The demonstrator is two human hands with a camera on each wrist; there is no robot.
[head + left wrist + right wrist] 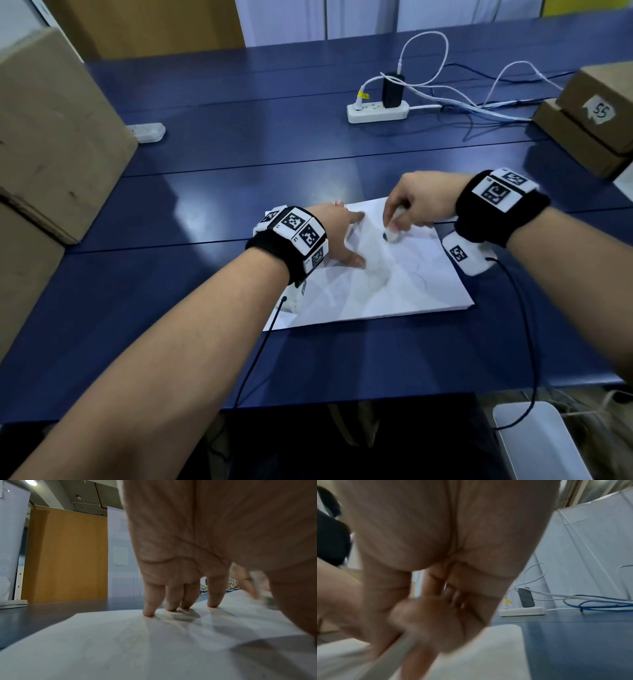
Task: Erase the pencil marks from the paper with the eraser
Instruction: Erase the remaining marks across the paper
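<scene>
Because our left hand (337, 236) holds the paper (404, 284) down only with spread, straight fingertips (148, 613) near its far left part, we judge the main risk to be the sheet sliding or buckling under the rubbing; a hard stroke away from that anchored spot could crease or tear it. A soft ridge or wrinkle already seems to run across the middle of the page in the head view, so a stroke caught against it could fold the paper. Our right hand (421, 202) pinches the eraser (393, 230) between thumb and curled fingers, with its lower end touching the sheet near the far edge; if the grip loosens, the small block could skid out across the blue table (239, 144). Pressing with a soiled end could also smear graphite rather than lift it, as the tip looks dark. The paper is a white sheet, apparently the top of a thin stack, lying flat and slightly askew on the table in front of us, between our two forearms. Faint grey curved pencil lines (421, 270) show on its nearer right half, well apart from the eraser, so we judge much erasing remains. The right wrist view is too blurred to show the marks.
</scene>
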